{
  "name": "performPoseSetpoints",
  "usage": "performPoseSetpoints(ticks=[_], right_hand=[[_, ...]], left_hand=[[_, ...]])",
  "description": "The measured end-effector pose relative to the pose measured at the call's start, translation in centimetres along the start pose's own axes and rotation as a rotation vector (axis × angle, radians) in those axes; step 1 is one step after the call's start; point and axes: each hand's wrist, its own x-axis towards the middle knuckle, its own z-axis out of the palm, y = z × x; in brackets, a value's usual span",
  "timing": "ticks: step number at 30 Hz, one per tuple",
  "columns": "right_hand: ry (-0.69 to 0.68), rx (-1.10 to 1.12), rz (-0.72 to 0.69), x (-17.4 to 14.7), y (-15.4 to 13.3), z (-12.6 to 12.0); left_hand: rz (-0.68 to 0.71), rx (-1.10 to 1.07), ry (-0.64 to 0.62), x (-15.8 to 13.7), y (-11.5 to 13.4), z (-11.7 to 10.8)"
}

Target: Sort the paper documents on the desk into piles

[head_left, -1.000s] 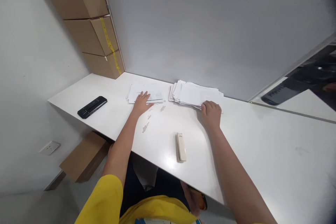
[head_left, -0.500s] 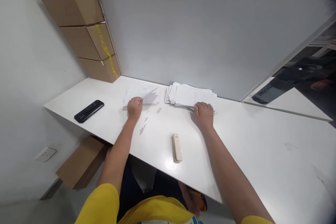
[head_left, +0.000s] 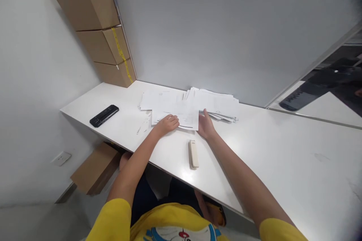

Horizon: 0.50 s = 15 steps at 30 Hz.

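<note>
In front of me are white printed sheets of paper [head_left: 186,115], overlapping the front of the piles behind them. My left hand [head_left: 167,124] grips their near edge, its fingers curled over the top. At their right edge is my right hand [head_left: 206,125], thumb raised and fingers partly hidden under the paper. A left paper pile [head_left: 149,99] and a fanned right paper pile [head_left: 222,101] lie farther back. The cream stapler [head_left: 194,154] rests on the table nearer to me, between my forearms, touched by neither hand.
A black phone-like device [head_left: 104,115] lies toward the left of the white table [head_left: 271,158]. Cardboard boxes [head_left: 109,45] are stacked at the back left corner. A grey-white board [head_left: 198,37] stands along the back edge. Another cardboard box [head_left: 96,165] is below the table's left side.
My left hand has moved right with paper from the left pile, bringing it over the middle. My right hand has come left off the right pile to the sheets' edge.
</note>
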Motion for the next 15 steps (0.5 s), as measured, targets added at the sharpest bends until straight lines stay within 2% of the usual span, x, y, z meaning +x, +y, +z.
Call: performPoseSetpoints(ticks=[3,6,9,11,13,15], right_hand=[[0.117,0.01,-0.028,0.2,0.4,0.0],[0.243,-0.044,-0.166,0.5,1.2,0.4],[0.291,-0.134,-0.31,0.7,1.5,0.2],[0.288,-0.151,-0.367,0.7,1.2,-0.1],[0.273,-0.172,-0.407,0.8,0.7,-0.3],[0.246,-0.216,-0.43,0.8,0.1,-0.4]], left_hand=[[-0.021,0.11,0.014,0.0,0.0,0.2],[-0.079,0.108,0.028,-0.2,-0.1,0.2],[-0.192,0.065,0.107,-0.4,-0.4,0.1],[-0.354,0.051,0.253,-0.4,-0.7,0.2],[-0.588,0.017,0.431,-0.4,-1.0,0.5],[-0.811,-0.094,0.537,-0.4,-1.2,0.8]])
